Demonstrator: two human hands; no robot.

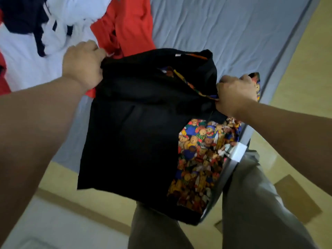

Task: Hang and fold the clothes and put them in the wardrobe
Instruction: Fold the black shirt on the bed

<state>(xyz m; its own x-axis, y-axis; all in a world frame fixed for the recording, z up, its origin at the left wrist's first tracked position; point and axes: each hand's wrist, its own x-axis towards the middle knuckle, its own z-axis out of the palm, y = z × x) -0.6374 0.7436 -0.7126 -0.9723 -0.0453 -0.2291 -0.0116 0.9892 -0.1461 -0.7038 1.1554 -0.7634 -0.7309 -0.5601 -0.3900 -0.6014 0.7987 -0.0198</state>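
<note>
Head view: your left hand (83, 64) and right hand (235, 95) clench the shirt's (136, 123) top corners so it hangs flat below your fingers (233, 80), probably for folding.

Bed (224, 33) beside pale yellow floor (296, 69)
The bed is covered with a grey-blue sheet; a flat brown cardboard piece (298, 196) is seen on the floor.

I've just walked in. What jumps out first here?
A black garment with a bright teddy-bear panel fills the middle, gripped at its top by the left hand and right hand. Behind it, a red garment and white clothes lie rumpled on the grey-blue bed.
</note>
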